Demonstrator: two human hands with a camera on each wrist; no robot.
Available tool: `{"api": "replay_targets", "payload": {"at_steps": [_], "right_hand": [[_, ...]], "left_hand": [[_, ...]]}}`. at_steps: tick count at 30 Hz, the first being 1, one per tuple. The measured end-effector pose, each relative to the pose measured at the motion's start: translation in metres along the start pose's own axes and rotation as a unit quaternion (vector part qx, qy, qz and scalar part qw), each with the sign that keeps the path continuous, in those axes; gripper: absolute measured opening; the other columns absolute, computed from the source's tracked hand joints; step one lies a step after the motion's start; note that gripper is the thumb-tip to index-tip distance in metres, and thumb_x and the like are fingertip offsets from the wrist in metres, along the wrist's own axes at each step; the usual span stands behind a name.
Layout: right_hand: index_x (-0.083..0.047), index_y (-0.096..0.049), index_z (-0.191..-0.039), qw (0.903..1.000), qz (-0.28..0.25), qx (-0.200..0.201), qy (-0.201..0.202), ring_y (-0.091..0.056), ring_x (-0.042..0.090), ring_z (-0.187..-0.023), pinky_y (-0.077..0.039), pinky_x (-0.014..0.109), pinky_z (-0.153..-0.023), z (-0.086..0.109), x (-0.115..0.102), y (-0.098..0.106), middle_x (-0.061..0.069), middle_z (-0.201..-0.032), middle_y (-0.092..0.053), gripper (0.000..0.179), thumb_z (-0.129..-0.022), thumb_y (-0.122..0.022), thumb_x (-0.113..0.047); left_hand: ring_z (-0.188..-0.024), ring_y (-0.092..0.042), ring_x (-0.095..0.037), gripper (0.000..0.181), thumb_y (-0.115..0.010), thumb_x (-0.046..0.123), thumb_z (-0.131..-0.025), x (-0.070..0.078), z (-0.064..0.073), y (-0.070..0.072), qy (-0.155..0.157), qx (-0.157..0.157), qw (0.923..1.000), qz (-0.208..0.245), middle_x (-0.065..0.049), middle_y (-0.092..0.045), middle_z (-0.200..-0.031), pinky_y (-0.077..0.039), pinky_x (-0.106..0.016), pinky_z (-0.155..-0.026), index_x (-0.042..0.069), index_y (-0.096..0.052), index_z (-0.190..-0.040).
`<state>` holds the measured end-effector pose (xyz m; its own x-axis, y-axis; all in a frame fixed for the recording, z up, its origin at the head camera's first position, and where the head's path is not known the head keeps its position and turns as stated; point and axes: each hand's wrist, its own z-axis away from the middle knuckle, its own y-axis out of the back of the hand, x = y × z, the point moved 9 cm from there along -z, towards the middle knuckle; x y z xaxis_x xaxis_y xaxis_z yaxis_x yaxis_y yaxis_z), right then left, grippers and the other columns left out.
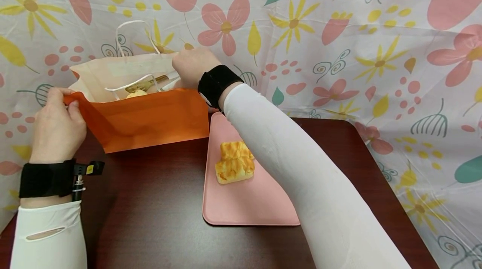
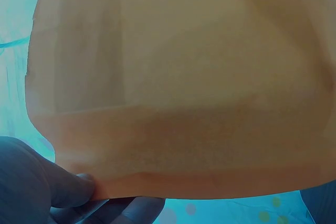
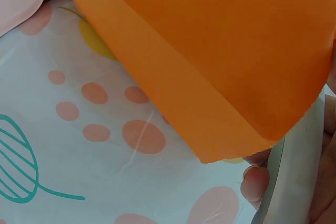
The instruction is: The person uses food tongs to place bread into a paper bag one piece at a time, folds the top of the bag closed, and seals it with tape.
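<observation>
An orange paper bag [image 1: 150, 118] with white twisted handles stands at the back left of the table, its mouth spread. My left hand [image 1: 58, 122] pinches the left end of its rim, thumb on the near side; the left wrist view shows thumb and fingers [image 2: 73, 190] at the paper's edge. At the opposite end my right hand [image 1: 196, 66] grips the rim, and fingertips [image 3: 255, 183] show beside the paper in the right wrist view. Inside the bag lie a gold-coloured item [image 1: 148, 85] and something pale yellow [image 1: 137, 93], both partly hidden by the front wall.
A pink tray [image 1: 248, 206] lies right of the bag, partly under my right forearm. On it sit bread pieces [image 1: 235, 168] with browned tops, close together. A flower-patterned cloth [image 1: 293, 60] hangs behind the dark brown table [image 1: 158, 210].
</observation>
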<state>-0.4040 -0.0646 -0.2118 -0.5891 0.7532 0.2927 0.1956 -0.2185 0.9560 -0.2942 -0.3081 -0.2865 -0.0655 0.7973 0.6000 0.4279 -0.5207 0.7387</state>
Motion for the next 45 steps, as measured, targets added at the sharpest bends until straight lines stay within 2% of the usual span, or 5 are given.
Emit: {"api": "replay_targets", "payload": {"at_steps": [14,23,28,41,45], "right_hand": [[-0.018,-0.068,-0.106,0.9997,-0.005,0.023,0.003,-0.058,0.017,-0.083,-0.049,0.035,-0.072,0.008,0.000,0.002,-0.002,-0.095,-0.062,0.036,-0.090,-0.060,-0.049],[-0.019,-0.067,-0.106,0.9996,-0.015,0.022,0.009,-0.057,0.015,-0.086,-0.050,0.035,-0.072,0.009,0.002,0.001,-0.004,-0.094,-0.061,0.042,-0.090,-0.059,-0.057],[-0.020,-0.064,-0.116,0.9993,-0.028,0.022,0.007,-0.057,0.016,-0.091,-0.050,0.036,-0.073,0.012,0.008,0.002,-0.002,-0.104,-0.061,0.050,-0.089,-0.057,-0.062],[-0.020,-0.065,-0.104,0.9973,-0.043,0.060,0.004,-0.059,0.018,-0.085,-0.049,0.037,-0.068,0.024,0.032,0.005,-0.004,-0.092,-0.059,0.047,-0.087,-0.060,-0.063],[-0.019,-0.064,-0.107,0.9966,-0.044,0.069,0.001,-0.058,0.017,-0.087,-0.048,0.037,-0.072,0.029,0.041,0.005,-0.002,-0.096,-0.060,0.045,-0.089,-0.060,-0.060]], "left_hand": [[-0.106,-0.049,-0.056,0.047,-0.027,0.025,-0.105,-0.001,0.000,0.000,0.006,-0.002,1.0000,-0.001,-0.039,-0.048,-0.129,-0.043,-0.068,-0.083,-0.001,-0.030,-0.144],[-0.098,-0.050,-0.055,0.045,-0.029,0.023,-0.104,0.001,0.001,0.002,-0.015,0.004,0.9999,-0.001,-0.039,-0.052,-0.120,-0.042,-0.064,-0.075,-0.002,-0.033,-0.142],[-0.095,-0.051,-0.054,0.046,-0.029,0.023,-0.104,0.000,0.001,0.003,-0.016,0.008,0.9998,-0.005,-0.039,-0.053,-0.116,-0.041,-0.063,-0.072,-0.002,-0.033,-0.142],[-0.097,-0.050,-0.055,0.046,-0.027,0.023,-0.105,-0.001,0.000,0.001,-0.009,0.020,0.9996,-0.020,-0.039,-0.053,-0.116,-0.041,-0.064,-0.075,-0.001,-0.033,-0.143],[-0.097,-0.051,-0.055,0.046,-0.027,0.023,-0.105,-0.001,0.000,0.001,-0.005,0.020,0.9996,-0.021,-0.039,-0.053,-0.117,-0.042,-0.064,-0.075,-0.001,-0.032,-0.143]]}}
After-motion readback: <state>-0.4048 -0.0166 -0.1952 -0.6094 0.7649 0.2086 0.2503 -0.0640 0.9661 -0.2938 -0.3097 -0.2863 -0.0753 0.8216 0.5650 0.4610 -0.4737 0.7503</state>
